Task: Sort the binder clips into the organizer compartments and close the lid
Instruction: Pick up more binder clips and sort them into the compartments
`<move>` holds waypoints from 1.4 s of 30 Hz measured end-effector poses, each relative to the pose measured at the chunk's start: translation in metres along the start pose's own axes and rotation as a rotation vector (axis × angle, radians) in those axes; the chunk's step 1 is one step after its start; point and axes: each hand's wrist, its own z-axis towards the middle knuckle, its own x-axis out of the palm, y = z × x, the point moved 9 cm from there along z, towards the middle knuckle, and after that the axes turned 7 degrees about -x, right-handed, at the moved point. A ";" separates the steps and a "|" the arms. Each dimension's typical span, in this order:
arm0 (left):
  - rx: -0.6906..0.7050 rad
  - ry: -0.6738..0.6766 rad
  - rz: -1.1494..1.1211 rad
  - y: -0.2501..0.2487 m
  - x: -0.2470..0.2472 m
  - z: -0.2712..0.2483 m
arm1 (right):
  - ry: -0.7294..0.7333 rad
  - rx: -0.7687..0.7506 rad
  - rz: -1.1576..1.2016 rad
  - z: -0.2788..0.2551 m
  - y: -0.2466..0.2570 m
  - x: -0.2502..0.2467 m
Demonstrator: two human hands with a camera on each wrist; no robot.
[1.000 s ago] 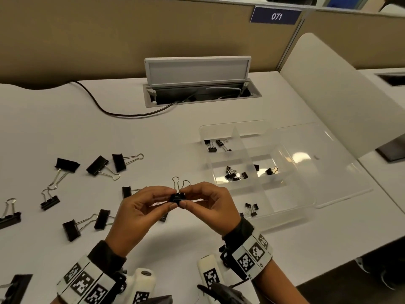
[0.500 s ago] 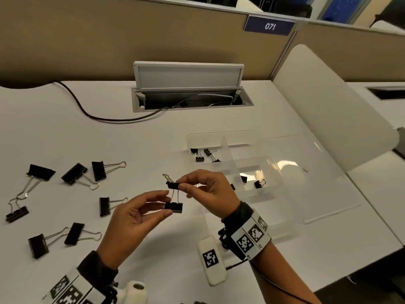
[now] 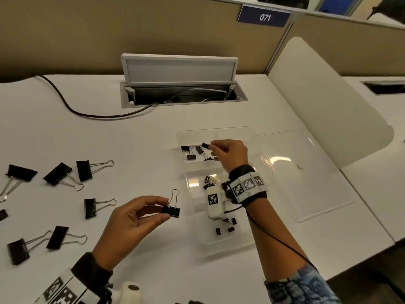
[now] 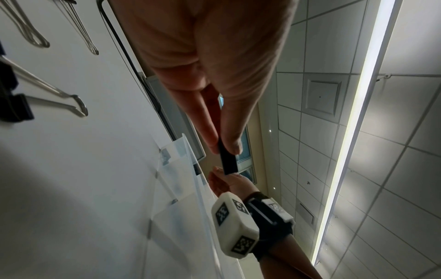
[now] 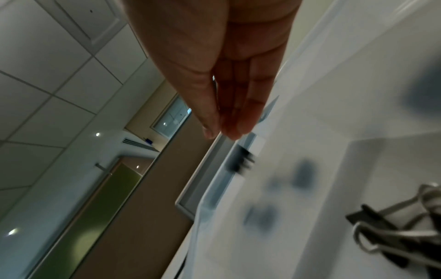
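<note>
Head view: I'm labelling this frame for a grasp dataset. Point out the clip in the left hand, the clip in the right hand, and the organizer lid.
clip in the left hand (image 3: pixel 171 211), head view, its black body.
clip in the right hand (image 3: pixel 205 145), head view, its black body.
organizer lid (image 3: pixel 306 183), head view, a bare part of the open clear panel.

The organizer (image 3: pixel 219 240) under the right hand (image 3: pixel 230 153) is clear, glossy plastic, and its open lid (image 3: pixel 306 172) mirrors a ceiling light. The small clip (image 3: pixel 205 145) at that hand's fingertips has a matt black body. The clip (image 3: pixel 171 211) pinched in the left hand (image 3: pixel 131 222) is matt black too, with a bright wire loop of bare metal. The loose clips (image 3: pixel 84 170) left of those fingers match it. The desk (image 3: pixel 131 132) is smooth, matt white. The cable (image 3: pixel 72 108) looks like black rubber.
</note>
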 end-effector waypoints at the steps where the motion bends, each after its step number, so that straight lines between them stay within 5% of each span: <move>1: 0.003 -0.001 -0.003 0.000 0.000 0.001 | -0.007 0.011 0.002 0.000 -0.002 -0.003; 6: 0.010 -0.022 -0.028 0.001 -0.003 0.002 | -0.001 0.012 0.125 -0.025 0.006 -0.015; 12: 0.005 0.012 -0.025 0.002 0.004 0.001 | 0.519 0.014 0.217 -0.098 0.024 0.056; 20: 0.018 0.024 0.015 -0.003 0.010 0.002 | 0.543 -0.009 0.499 -0.115 0.038 0.054; 26: 0.027 0.075 0.013 -0.005 0.021 -0.001 | 0.466 -0.146 0.292 -0.111 0.041 0.037; 34: 0.033 0.079 0.109 0.001 0.011 0.001 | -0.113 0.045 0.100 -0.059 -0.017 -0.087; 42: 0.049 0.127 0.171 0.004 0.018 0.001 | -0.228 0.125 -0.125 -0.042 -0.057 -0.110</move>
